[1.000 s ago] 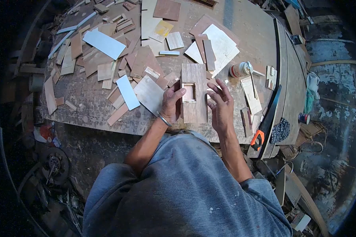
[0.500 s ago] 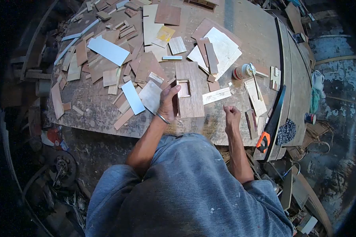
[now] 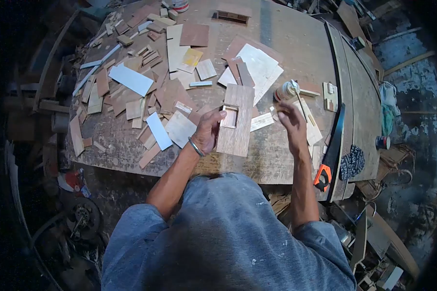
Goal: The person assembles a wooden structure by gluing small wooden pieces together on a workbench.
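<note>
My left hand [image 3: 210, 130] is closed on the left edge of a rectangular wooden panel [image 3: 234, 140], its thumb beside a small square wooden frame [image 3: 229, 117] set in the panel. The panel is held a little tilted near the table's front. My right hand [image 3: 294, 123] reaches forward with its fingers curved and apart, and I see nothing held in them. Just beyond the fingertips stands a jar [image 3: 284, 91] with a pale, messy top. Small wood bits [image 3: 274, 113] and a pale wood strip [image 3: 261, 121] lie to the left of the right hand.
Wood offcuts and a white strip [image 3: 131, 80] cover the table's left side. Pale sheets [image 3: 260, 68] lie ahead. A handsaw with an orange handle [image 3: 323, 177] and a dark patterned cloth [image 3: 352, 162] lie on the right. A small wooden box [image 3: 233, 15] stands at the back.
My right hand has moved forward to the jar, and its fingers have gone from closed to apart. The panel in my left hand has tilted slightly.
</note>
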`<control>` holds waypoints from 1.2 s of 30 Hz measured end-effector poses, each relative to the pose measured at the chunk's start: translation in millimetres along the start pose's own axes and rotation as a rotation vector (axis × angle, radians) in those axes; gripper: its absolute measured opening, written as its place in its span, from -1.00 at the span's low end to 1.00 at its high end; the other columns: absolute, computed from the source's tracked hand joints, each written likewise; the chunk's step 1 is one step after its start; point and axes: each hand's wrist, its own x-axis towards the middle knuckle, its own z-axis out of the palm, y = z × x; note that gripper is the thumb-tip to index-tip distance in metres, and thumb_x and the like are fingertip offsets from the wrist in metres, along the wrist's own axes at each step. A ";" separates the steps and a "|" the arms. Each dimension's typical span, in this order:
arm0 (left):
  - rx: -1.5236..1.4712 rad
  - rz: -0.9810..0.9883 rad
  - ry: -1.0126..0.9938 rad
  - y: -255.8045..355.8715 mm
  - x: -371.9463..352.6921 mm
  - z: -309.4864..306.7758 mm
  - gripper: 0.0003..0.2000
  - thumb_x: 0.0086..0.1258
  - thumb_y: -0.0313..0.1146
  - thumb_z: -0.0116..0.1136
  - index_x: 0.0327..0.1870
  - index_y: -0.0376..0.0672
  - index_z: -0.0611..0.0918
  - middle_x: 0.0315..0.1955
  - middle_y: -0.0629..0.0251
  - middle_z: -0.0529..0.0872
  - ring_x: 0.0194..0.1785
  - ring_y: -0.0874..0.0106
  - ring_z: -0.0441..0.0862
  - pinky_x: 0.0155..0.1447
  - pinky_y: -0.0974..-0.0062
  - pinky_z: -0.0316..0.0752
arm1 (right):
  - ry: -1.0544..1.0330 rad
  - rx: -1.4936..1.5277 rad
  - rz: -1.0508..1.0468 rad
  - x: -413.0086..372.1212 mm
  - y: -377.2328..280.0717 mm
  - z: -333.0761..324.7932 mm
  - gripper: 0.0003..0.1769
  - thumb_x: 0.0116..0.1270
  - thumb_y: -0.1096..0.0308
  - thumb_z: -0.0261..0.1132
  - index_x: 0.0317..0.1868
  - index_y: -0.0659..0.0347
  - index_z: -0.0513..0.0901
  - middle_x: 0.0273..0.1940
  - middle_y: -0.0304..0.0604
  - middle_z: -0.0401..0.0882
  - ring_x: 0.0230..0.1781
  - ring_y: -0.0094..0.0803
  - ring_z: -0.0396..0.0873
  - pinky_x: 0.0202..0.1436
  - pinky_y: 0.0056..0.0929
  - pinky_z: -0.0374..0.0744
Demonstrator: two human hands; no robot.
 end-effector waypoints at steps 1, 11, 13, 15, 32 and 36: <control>0.001 -0.015 -0.002 -5.1 -2.0 10.8 -0.49 0.43 -0.08 0.23 0.25 -0.28 0.58 -0.03 0.22 0.74 0.00 0.42 0.75 0.13 0.37 0.67 | -0.059 -0.049 -0.073 6.5 -24.7 0.3 -0.42 0.40 0.32 0.40 0.39 0.25 0.53 0.27 -0.10 0.58 0.28 -0.33 0.54 0.37 -0.29 0.49; 0.018 -0.055 -0.054 -60.5 -4.9 56.9 -0.56 0.44 -0.27 0.22 0.28 -0.26 0.54 -0.12 0.29 0.75 -0.14 0.52 0.77 0.03 0.48 0.72 | -0.578 -0.584 -0.371 17.9 -93.7 -3.2 -0.05 0.12 0.16 0.43 0.56 0.17 0.35 0.41 0.09 0.50 0.42 -0.09 0.46 0.53 -0.08 0.37; 0.022 -0.043 -0.080 -67.0 -4.1 62.9 -0.51 0.45 -0.24 0.21 0.35 -0.25 0.50 -0.04 0.27 0.75 -0.06 0.51 0.76 0.08 0.47 0.71 | -0.616 -0.613 -0.366 17.6 -89.5 -9.7 -0.03 0.11 0.18 0.44 0.57 0.16 0.33 0.41 0.11 0.49 0.42 -0.09 0.47 0.53 -0.07 0.38; 0.029 -0.019 -0.075 -74.1 -1.7 64.9 -0.50 0.45 -0.24 0.22 0.35 -0.26 0.50 -0.03 0.29 0.74 -0.05 0.53 0.75 0.09 0.48 0.69 | -0.617 -0.632 -0.352 15.0 -88.3 -13.1 -0.03 0.10 0.19 0.45 0.57 0.14 0.34 0.40 0.11 0.50 0.41 -0.07 0.47 0.53 -0.06 0.38; 0.006 0.024 -0.009 -81.3 20.1 71.2 -0.61 0.39 -0.21 0.30 0.12 -0.26 0.64 -0.33 0.53 0.57 -0.37 0.72 0.49 -0.30 0.68 0.46 | -0.613 -0.665 -0.287 28.0 -91.6 -19.4 -0.01 0.10 0.22 0.50 0.58 0.12 0.34 0.47 0.13 0.43 0.47 0.01 0.43 0.57 -0.03 0.35; -0.025 0.033 -0.021 -73.2 15.7 76.2 -0.59 0.42 -0.21 0.28 0.17 -0.28 0.61 -0.27 0.46 0.64 -0.29 0.68 0.60 -0.21 0.66 0.57 | -0.606 -0.667 -0.304 30.5 -88.9 -15.5 -0.01 0.10 0.21 0.50 0.58 0.13 0.33 0.47 0.13 0.43 0.47 0.02 0.43 0.57 -0.02 0.36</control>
